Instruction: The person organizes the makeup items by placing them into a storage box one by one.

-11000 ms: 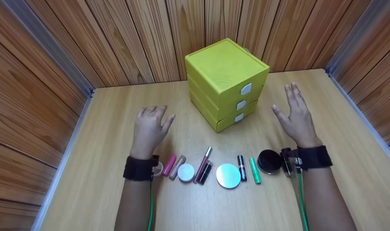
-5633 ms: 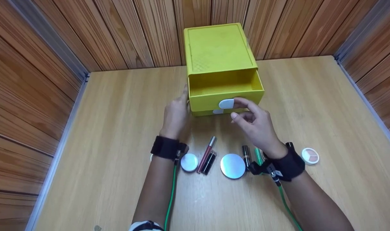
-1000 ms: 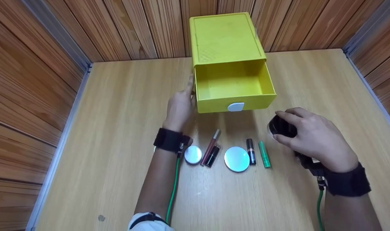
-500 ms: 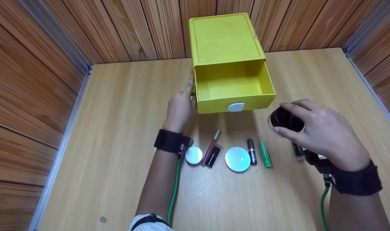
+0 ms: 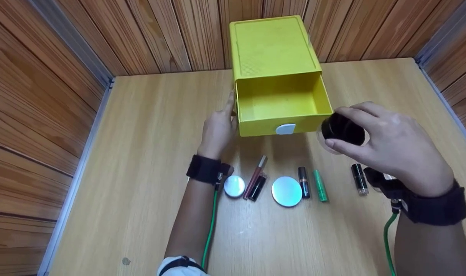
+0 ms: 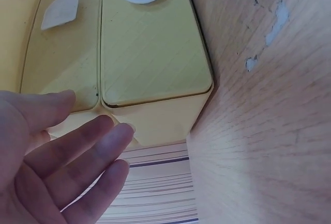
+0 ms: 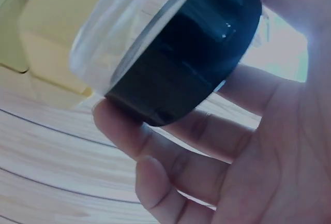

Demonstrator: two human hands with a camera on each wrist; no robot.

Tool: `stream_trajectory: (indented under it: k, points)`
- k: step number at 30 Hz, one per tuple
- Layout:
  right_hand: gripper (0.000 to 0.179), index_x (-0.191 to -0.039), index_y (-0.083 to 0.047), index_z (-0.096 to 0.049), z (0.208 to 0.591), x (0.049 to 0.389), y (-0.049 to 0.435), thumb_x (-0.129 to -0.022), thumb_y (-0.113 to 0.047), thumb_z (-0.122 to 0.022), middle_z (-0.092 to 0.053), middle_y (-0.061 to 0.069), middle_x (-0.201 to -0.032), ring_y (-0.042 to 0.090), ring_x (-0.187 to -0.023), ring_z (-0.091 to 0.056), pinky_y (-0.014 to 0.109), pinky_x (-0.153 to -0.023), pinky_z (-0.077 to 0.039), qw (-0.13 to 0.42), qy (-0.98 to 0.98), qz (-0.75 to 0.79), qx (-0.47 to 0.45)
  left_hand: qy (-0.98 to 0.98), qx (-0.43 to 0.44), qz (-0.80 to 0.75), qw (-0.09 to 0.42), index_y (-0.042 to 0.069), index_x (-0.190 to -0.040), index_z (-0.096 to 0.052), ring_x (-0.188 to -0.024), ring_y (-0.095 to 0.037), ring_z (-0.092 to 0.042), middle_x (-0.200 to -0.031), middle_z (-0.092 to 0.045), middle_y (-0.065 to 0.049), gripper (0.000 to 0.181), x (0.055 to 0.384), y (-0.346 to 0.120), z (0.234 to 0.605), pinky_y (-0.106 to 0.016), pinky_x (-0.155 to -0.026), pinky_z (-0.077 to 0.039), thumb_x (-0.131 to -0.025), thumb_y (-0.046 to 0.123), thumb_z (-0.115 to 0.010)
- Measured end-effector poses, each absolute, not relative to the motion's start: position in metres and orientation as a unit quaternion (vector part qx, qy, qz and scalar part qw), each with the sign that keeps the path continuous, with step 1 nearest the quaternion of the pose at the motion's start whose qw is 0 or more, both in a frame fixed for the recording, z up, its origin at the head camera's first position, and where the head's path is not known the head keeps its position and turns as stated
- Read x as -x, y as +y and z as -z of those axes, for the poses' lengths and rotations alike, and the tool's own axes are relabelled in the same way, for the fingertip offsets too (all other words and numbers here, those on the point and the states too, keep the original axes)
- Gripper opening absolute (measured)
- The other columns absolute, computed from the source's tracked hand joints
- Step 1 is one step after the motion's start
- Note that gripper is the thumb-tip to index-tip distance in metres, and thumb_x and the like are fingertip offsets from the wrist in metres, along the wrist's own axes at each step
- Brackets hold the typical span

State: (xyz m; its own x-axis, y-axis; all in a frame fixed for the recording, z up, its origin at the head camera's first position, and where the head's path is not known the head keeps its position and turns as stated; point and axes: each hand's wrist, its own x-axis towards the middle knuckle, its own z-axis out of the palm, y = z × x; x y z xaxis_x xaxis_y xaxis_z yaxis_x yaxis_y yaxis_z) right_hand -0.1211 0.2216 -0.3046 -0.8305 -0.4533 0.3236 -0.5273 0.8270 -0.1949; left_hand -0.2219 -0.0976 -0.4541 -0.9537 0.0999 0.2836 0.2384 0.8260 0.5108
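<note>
Closest in, a pale sleeve (image 5: 181, 266) at the left arm, then the wooden tabletop (image 5: 279, 241) and its line-up: a small round case (image 5: 234, 186), a silver-capped red tube (image 5: 254, 179) just beside a black tube (image 5: 258, 187), a shiny disc (image 5: 286, 191), a dark tube (image 5: 303, 182), a green tube (image 5: 320, 186), and, out by the right wrist, a black bottle (image 5: 359, 179). Beyond them, the right hand (image 5: 394, 147) pinches the black-lidded clear jar (image 5: 342, 130), tilted, right at the front corner of the pulled-out drawer (image 5: 256, 127)! Across on the left side, the left hand (image 5: 217, 130) has its fingers loosely spread along the yellow drawer unit (image 5: 273, 48); whether they press on it, I can't tell. Behind it all, wood-panelled wall (image 5: 206, 34).
</note>
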Motion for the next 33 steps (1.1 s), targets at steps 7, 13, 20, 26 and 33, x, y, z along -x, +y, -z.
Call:
stream_trajectory:
  k: [7, 13, 20, 26, 33]
  points:
    - [0.064, -0.127, -0.006, -0.064, 0.292, 0.134, 0.204, -0.079, -0.045, -0.078, -0.063, 0.016, -0.115, 0.038, -0.086, -0.064, 0.053, -0.07, -0.052, 0.153, -0.933, -0.148, -0.289, -0.947, 0.093, 0.289, 0.108, 0.022, -0.157, -0.018, -0.048, -0.016, -0.046, -0.092, -0.071, -0.003, 0.074, 0.22, -0.098, 0.455, -0.028, -0.047, -0.041, -0.097, 0.014, -0.061]
    - [0.064, -0.131, -0.009, -0.062, 0.285, 0.143, 0.191, -0.082, -0.048, -0.075, -0.062, 0.014, -0.116, 0.038, -0.096, -0.061, 0.054, -0.08, -0.05, 0.125, -0.936, -0.164, -0.285, -0.949, 0.095, 0.283, 0.103, 0.022, -0.157, -0.018, -0.05, -0.015, -0.047, -0.093, -0.07, -0.003, 0.076, 0.221, -0.1, 0.455, -0.028, -0.05, -0.042, -0.096, 0.014, -0.062]
    - [0.068, -0.135, -0.01, -0.059, 0.276, 0.152, 0.178, -0.084, -0.053, -0.072, -0.06, 0.015, -0.12, 0.037, -0.099, -0.06, 0.054, -0.082, -0.048, 0.113, -0.94, -0.161, -0.28, -0.954, 0.094, 0.259, 0.12, 0.02, -0.156, -0.024, -0.045, -0.016, -0.043, -0.068, -0.061, -0.002, 0.069, 0.223, -0.098, 0.453, -0.029, -0.043, -0.038, -0.097, 0.016, -0.06]
    - [0.068, -0.136, -0.011, -0.058, 0.277, 0.161, 0.167, -0.084, -0.054, -0.071, -0.059, 0.016, -0.125, 0.041, -0.106, -0.058, 0.056, -0.086, -0.047, 0.131, -0.936, -0.166, -0.28, -0.949, 0.09, 0.278, 0.121, 0.026, -0.157, -0.02, -0.047, -0.016, -0.043, -0.059, -0.05, 0.001, 0.07, 0.22, -0.097, 0.454, -0.03, -0.044, -0.038, -0.099, 0.018, -0.057]
    - [0.071, -0.139, -0.012, -0.055, 0.277, 0.173, 0.147, -0.087, -0.059, -0.063, -0.058, 0.017, -0.124, 0.041, -0.097, -0.059, 0.055, -0.078, -0.05, 0.13, -0.937, -0.157, -0.283, -0.948, 0.089, 0.283, 0.115, 0.025, -0.157, -0.018, -0.044, -0.016, -0.041, -0.057, -0.048, 0.001, 0.071, 0.221, -0.099, 0.452, -0.028, -0.042, -0.037, -0.099, 0.017, -0.058]
